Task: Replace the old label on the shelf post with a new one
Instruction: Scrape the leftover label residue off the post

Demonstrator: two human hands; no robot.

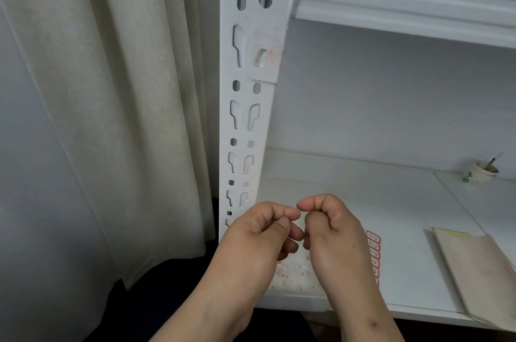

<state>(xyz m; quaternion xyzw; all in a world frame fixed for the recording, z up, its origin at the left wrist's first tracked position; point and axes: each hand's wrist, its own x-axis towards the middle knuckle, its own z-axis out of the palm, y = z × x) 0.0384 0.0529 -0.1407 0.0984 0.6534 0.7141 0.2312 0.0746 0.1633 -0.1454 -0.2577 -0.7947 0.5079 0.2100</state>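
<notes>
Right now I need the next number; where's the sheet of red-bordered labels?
Head view: the label sheet lies on the lower shelf, partly hidden behind the right hand.

One head-worn view only, wide-angle, straight edges bowed toward the frame's borders. It looked forward and down from close range. The white shelf post ran up the middle, very near the lens. Curtain filled the left side, the shelf board the lower right. Both forearms entered from the bottom edge, so the left hand and right hand sat low and central, close beneath the camera.
</notes>
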